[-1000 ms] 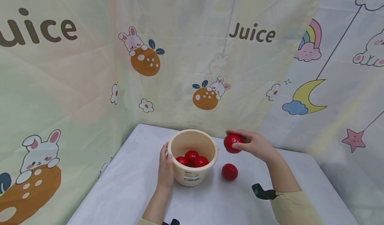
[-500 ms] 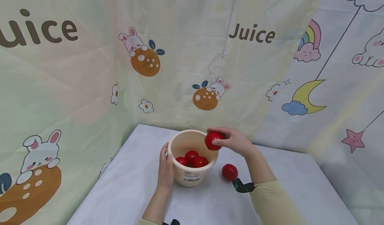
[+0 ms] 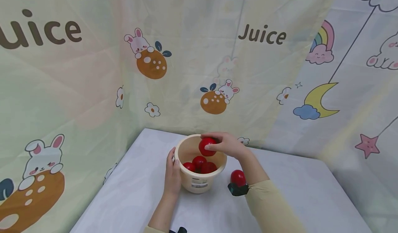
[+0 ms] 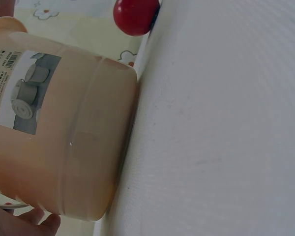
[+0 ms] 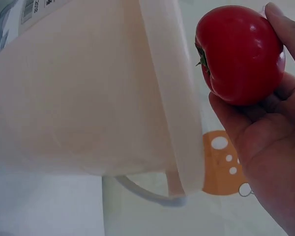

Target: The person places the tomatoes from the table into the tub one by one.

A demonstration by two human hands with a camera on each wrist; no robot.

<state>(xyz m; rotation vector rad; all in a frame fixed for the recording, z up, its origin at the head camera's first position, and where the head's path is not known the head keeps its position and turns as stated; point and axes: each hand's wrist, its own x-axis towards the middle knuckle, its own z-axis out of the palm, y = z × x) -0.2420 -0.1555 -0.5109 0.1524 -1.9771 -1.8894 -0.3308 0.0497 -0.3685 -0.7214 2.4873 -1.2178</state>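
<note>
A cream plastic bucket (image 3: pixel 196 181) stands on the white table with red tomatoes (image 3: pixel 199 162) inside. My left hand (image 3: pixel 172 176) holds the bucket's left side, and some of its fingers (image 4: pixel 49 223) show against the wall in the left wrist view. Above the bucket's mouth, my right hand (image 3: pixel 226 145) grips another red tomato (image 3: pixel 207 146). The right wrist view shows this tomato (image 5: pixel 241 55) between thumb and fingers, its green calyx toward the bucket. One more tomato (image 3: pixel 238 177) lies on the table right of the bucket, partly hidden by the right wrist's black camera.
The white table (image 3: pixel 124 198) extends around the bucket. Fabric walls with printed rabbits and fruit (image 3: pixel 213 102) stand behind and at the sides. A pale bucket handle (image 5: pixel 152 196) hangs by the rim in the right wrist view. A black device (image 3: pixel 238 189) sits on the right wrist.
My right hand has carried its tomato leftward, from right of the bucket to over its opening. The left hand and the bucket have stayed put; the right wrist's device now partly covers the table tomato.
</note>
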